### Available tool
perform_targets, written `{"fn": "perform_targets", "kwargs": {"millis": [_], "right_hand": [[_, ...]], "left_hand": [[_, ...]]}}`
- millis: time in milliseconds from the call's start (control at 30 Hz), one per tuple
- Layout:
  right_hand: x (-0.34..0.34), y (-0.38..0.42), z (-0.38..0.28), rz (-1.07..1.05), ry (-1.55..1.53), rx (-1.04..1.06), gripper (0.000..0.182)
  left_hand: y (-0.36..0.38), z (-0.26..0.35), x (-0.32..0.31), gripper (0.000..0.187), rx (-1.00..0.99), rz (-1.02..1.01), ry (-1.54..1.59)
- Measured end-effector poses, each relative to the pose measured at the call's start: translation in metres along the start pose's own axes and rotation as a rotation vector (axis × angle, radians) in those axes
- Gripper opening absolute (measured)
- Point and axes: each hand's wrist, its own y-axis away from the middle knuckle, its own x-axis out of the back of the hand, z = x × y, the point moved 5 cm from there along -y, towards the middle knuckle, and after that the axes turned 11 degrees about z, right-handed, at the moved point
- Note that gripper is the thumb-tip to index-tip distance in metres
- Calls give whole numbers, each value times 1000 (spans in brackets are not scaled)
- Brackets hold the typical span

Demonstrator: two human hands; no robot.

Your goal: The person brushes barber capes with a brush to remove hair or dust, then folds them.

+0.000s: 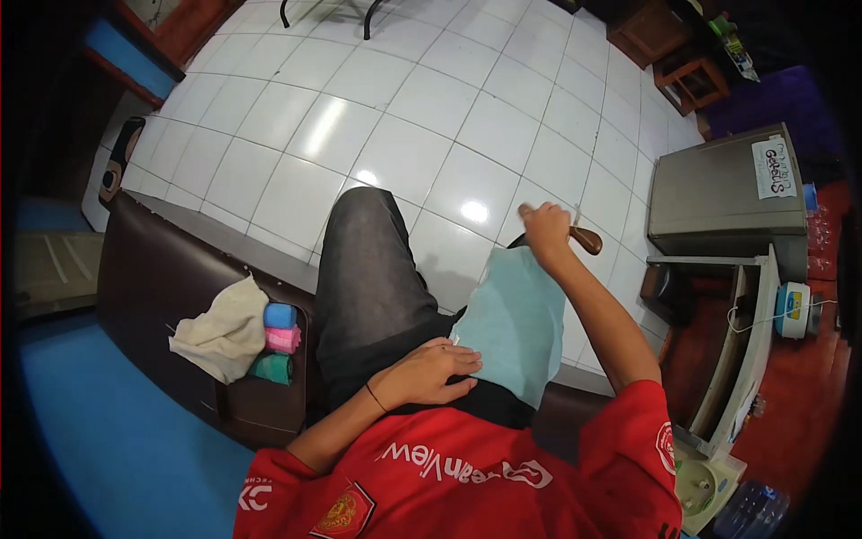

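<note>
I see the blue cloth point longways from lap to knee (left grip lying flat; right grip, I can't tell).

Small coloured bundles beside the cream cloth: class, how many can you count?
3: the blue bundle farthest from the wearer, the pink bundle in the middle, and the green bundle nearest. More could be hidden under the cream cloth.
</note>
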Motion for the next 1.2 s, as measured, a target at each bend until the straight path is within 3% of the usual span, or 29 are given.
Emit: {"fn": "perform_targets", "kwargs": {"millis": [33, 67, 133, 200, 267, 400, 533, 633, 667, 733, 767, 800, 833, 867, 900, 933, 1000, 1033, 1100, 1200], "right_hand": [[14, -2, 6, 265, 153, -27, 25], [15, 2, 16, 264, 153, -26, 25], [52, 31, 25, -111, -575, 18, 27], [80, 73, 14, -76, -917, 277, 33], [104, 115, 0, -233, -1104, 404, 35], [83, 150, 4, -290, -900, 231, 34], [14, 123, 60, -18, -676, -214, 40], [-2, 112, 85, 0, -555, -425, 46], [-6, 114, 89, 4, -561, -428, 46], [-4, 125, 94, 223, -884, -433, 50], [35, 135, 85, 75, -1070, -527, 49], [29, 149, 81, 350, -1110, -274, 48], [52, 163, 73, 247, -1151, -218, 46], [70, 175, 63, 15, -1275, -245, 44], [81, 189, 54, 87, -1304, -89, 43], [98, 201, 44, 24, -1275, -60, 43], [92, 219, 29, -86, -1376, -90, 42], [84, 223, 28, -82, -1383, -107, 42], [54, 226, 25, 36, -1232, -223, 43], [11, 213, 37, 158, -1244, -427, 44]], "left_hand": [[0, 1, 1, 37, 29, -36, 7], [0, 1, 0, 38, 60, -74, 20], [1, -4, -2, 37, 61, -73, 36], [-1, -6, -2, 36, 56, -78, 51], [-3, -4, -1, 35, 71, -91, 37], [-5, -3, -2, 34, 76, -130, 44], [-6, 1, -1, 34, 87, -111, 18], [-8, 4, 0, 34, 91, -120, -9], [-8, 5, 1, 34, 105, -129, -19], [-16, 10, 4, 33, 69, -132, -69], [-23, 11, 3, 33, 120, -205, -108], [-30, 12, 1, 32, 169, -279, -146], [-38, 17, -2, 32, 168, -290, -142], [-48, 23, -2, 33, 146, -230, -250], [-56, 27, -3, 34, 120, -171, -357], [-58, 26, -12, 34, 113, -190, -356], [-58, 26, -27, 41, -11, -76, -129], [-55, 26, -33, 45, -108, -77, -213], [-52, 20, -39, 47, -105, -113, -216], [-53, 19, -38, 51, -71, -181, -229]]}}
